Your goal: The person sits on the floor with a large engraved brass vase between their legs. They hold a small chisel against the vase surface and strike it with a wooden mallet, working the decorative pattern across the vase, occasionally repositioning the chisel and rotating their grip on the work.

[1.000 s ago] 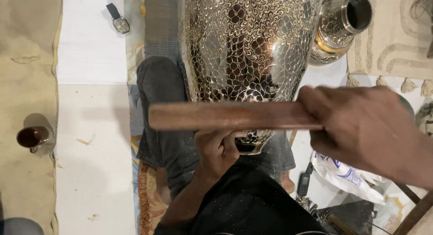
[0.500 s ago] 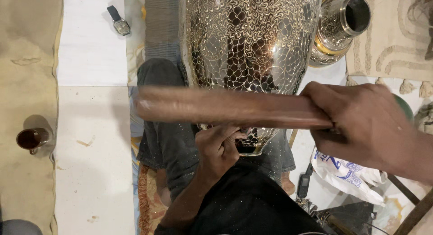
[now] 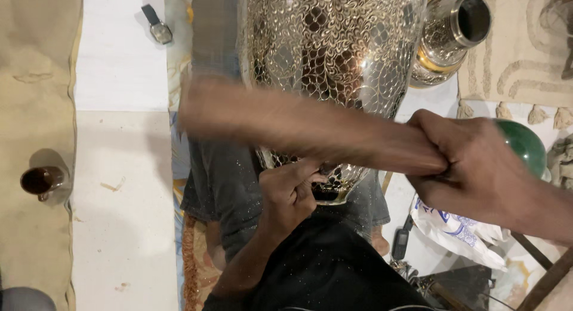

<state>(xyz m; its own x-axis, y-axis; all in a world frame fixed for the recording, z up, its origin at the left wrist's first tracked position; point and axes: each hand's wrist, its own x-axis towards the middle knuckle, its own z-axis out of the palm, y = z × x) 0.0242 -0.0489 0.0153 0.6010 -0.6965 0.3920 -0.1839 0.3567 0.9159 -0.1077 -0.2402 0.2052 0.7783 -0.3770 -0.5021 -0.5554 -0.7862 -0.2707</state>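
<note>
A large brass vase (image 3: 334, 54) with a fine engraved net pattern lies across my lap, its narrow end toward me. My right hand (image 3: 477, 168) grips one end of a long wooden stick (image 3: 298, 129), which stretches leftward over the vase and is blurred by motion. Under the stick, my left hand (image 3: 289, 195) is closed around a small tool pressed to the vase's lower part near its dark opening (image 3: 328, 195).
A smaller brass vase (image 3: 450, 33) stands at the upper right beside a patterned mat (image 3: 525, 48). A green round object (image 3: 525, 147) sits behind my right hand. A wristwatch (image 3: 156, 25) lies at the upper left, a small brown cup (image 3: 40, 181) at the left, a printed bag (image 3: 459, 230) at the lower right.
The stick has swung from level to tilted, its left end now higher and blurred. My left hand stays at the vase's lower end.
</note>
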